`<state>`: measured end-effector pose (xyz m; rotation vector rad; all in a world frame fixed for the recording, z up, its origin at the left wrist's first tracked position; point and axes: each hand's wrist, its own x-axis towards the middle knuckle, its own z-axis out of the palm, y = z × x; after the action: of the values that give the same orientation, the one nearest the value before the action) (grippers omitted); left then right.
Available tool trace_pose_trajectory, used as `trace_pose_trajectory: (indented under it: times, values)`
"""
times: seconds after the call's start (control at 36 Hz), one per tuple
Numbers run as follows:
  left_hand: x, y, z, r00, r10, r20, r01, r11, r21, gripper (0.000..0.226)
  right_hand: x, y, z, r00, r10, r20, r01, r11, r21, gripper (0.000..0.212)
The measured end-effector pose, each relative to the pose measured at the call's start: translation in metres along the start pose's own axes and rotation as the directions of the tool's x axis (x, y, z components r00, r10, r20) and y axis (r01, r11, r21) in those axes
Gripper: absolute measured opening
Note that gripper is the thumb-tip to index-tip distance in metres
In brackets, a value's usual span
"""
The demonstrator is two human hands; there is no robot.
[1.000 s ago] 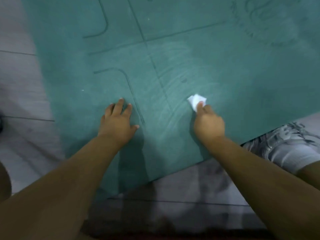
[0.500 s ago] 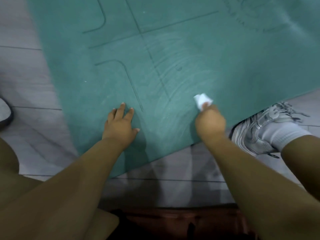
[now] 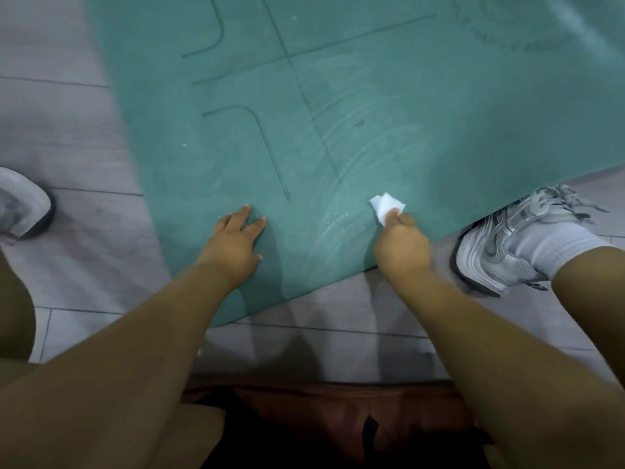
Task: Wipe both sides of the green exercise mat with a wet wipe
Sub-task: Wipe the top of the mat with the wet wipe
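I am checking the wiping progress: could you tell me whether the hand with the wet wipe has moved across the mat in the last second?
Yes. The right hand and wet wipe have moved back toward the mat's near edge, away from its printed lines.

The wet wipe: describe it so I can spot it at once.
Find the green mat on the grey floor. Near its closest edge, the right hand pinches a small crumpled white wet wipe against it. It is the only white thing on the mat.

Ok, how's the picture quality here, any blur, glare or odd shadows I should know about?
Head view: soft throughout, the mat's far printed emblem smeared; pale wipe streaks catch the light ahead of the wet wipe in the right hand; several overlapping arm shadows on the floor tiles; left hand casts one onto the mat; wide-angle bending at edges.
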<state>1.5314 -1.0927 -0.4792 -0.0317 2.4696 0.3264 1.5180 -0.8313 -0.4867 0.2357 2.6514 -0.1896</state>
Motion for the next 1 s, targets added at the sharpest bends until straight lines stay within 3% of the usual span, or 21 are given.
trace_pose_trajectory:
  times: [0.03, 0.08, 0.14, 0.17, 0.19, 0.22, 0.28, 0.36, 0.42, 0.47, 0.53, 0.58, 0.64, 0.72, 0.78, 0.83, 0.89, 0.94, 1.0]
  values:
    - [-0.002, -0.002, 0.000, 1.000, -0.003, 0.006, 0.003, 1.000, -0.004, 0.070, -0.010, -0.015, 0.010, 0.998, -0.050, 0.037, 0.049, 0.998, 0.025, 0.054]
    - [-0.005, -0.005, 0.000, 1.000, -0.008, 0.015, 0.008, 1.000, -0.006, 0.069, -0.036, -0.042, 0.028, 0.933, -0.337, 0.129, 0.340, 0.940, -0.005, 0.058]
    - [-0.007, -0.007, -0.001, 1.000, -0.012, 0.017, 0.012, 1.000, 0.005, 0.067, -0.060, -0.057, 0.039, 0.729, -0.616, 0.298, 0.648, 0.761, -0.014, 0.060]
    - [-0.008, -0.007, -0.001, 1.000, -0.013, 0.019, 0.013, 1.000, 0.010, 0.066, -0.064, -0.059, 0.041, 0.635, -0.679, 0.369, 0.738, 0.674, -0.029, 0.060]
    - [-0.009, -0.008, -0.002, 1.000, -0.018, 0.023, 0.018, 1.000, 0.010, 0.066, -0.064, -0.057, 0.040, 0.590, -0.703, 0.398, 0.779, 0.624, -0.051, 0.058]
    - [-0.009, -0.008, -0.002, 0.999, -0.026, 0.029, 0.026, 1.000, 0.006, 0.065, -0.059, -0.051, 0.037, 0.591, -0.712, 0.379, 0.785, 0.616, -0.067, 0.055]
    - [-0.010, -0.009, -0.002, 0.999, -0.031, 0.033, 0.031, 1.000, 0.004, 0.064, -0.043, -0.035, 0.029, 0.687, -0.687, 0.239, 0.715, 0.698, -0.048, 0.057]
    - [-0.010, -0.004, -0.001, 0.999, -0.038, 0.017, 0.038, 0.999, 0.003, 0.062, -0.008, 0.004, 0.004, 0.930, -0.353, 0.105, 0.365, 0.920, -0.141, 0.050]
    - [-0.009, 0.004, -0.002, 0.998, -0.062, 0.006, 0.062, 0.998, -0.004, 0.059, 0.003, 0.032, -0.012, 0.991, -0.134, 0.019, 0.136, 0.982, -0.131, 0.049]
    - [-0.006, 0.013, -0.003, 0.996, -0.085, -0.008, 0.085, 0.996, -0.005, 0.056, 0.002, 0.048, -0.018, 0.999, -0.013, -0.044, 0.007, 0.992, -0.123, 0.050]
    - [-0.003, 0.021, -0.006, 0.995, -0.093, -0.027, 0.093, 0.996, 0.015, 0.054, -0.010, 0.046, -0.010, 1.000, -0.018, -0.013, 0.016, 0.991, -0.131, 0.052]
    - [0.000, 0.027, -0.008, 0.994, -0.099, -0.039, 0.099, 0.995, 0.016, 0.052, -0.030, 0.031, 0.004, 0.977, -0.176, 0.117, 0.191, 0.973, -0.127, 0.054]
    - [0.002, 0.033, -0.008, 0.996, -0.088, -0.033, 0.089, 0.996, 0.011, 0.052, -0.048, 0.016, 0.014, 0.894, -0.374, 0.246, 0.413, 0.901, -0.132, 0.055]
    - [0.004, 0.041, -0.006, 0.998, -0.059, -0.024, 0.059, 0.998, 0.020, 0.054, -0.041, 0.015, 0.005, 0.839, -0.448, 0.310, 0.516, 0.835, -0.190, 0.055]
    - [0.003, 0.045, -0.003, 0.999, -0.047, -0.021, 0.047, 0.999, 0.018, 0.056, -0.023, 0.030, -0.006, 0.904, -0.347, 0.250, 0.406, 0.880, -0.247, 0.054]
    - [0.002, 0.049, -0.001, 0.999, -0.030, -0.028, 0.031, 0.999, 0.040, 0.058, -0.004, 0.052, -0.020, 0.985, -0.133, 0.114, 0.155, 0.964, -0.217, 0.051]
    - [0.000, 0.054, 0.002, 0.999, -0.010, -0.032, 0.012, 0.997, 0.075, 0.061, 0.005, 0.068, -0.030, 0.998, 0.056, 0.000, -0.055, 0.990, -0.127, 0.048]
    - [0.000, 0.059, 0.006, 0.999, 0.007, -0.031, -0.004, 0.994, 0.110, 0.064, 0.004, 0.067, -0.029, 0.993, 0.120, -0.022, -0.121, 0.990, -0.067, 0.049]
    - [0.000, 0.065, 0.009, 0.999, 0.046, -0.028, -0.041, 0.986, 0.164, 0.068, -0.008, 0.052, -0.018, 0.999, 0.039, 0.024, -0.038, 0.998, -0.045, 0.049]
